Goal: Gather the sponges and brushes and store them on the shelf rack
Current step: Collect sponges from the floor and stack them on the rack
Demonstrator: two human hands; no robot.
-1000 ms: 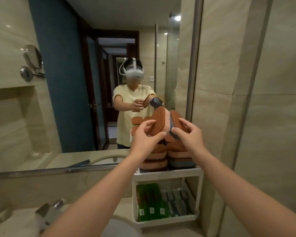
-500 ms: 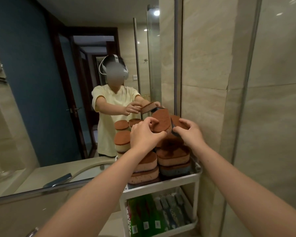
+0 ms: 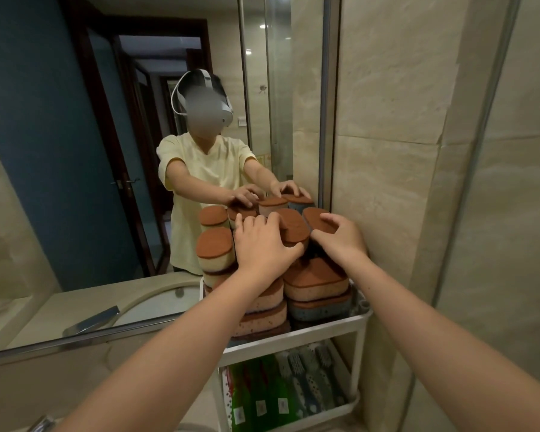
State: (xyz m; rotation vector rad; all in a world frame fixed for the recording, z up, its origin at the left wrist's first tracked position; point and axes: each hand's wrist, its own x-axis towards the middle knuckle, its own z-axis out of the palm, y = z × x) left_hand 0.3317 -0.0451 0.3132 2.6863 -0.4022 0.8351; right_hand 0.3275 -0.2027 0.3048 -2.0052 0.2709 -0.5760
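Observation:
A white shelf rack (image 3: 325,331) stands against the tiled wall, its top tier piled with stacks of brown-topped sponges (image 3: 315,282). My left hand (image 3: 262,244) grips a brown-topped sponge (image 3: 293,230) on top of the left stack, fingers over it and thumb at its near edge. My right hand (image 3: 340,236) pinches a second brown-topped sponge (image 3: 317,217) above the right stack. Both sponges sit side by side and touch. Several grey brushes (image 3: 307,378) lie in the lower tier.
Green packets (image 3: 256,394) fill the lower tier's left side. A large mirror (image 3: 75,151) behind the rack reflects me and the sponges. A tiled wall (image 3: 402,182) stands close on the right. A chrome tap (image 3: 41,425) pokes in at the bottom left.
Both hands have come down with their sponges from above the pile onto the tops of the stacks. The sponges now lie flatter. The view has shifted right and closer.

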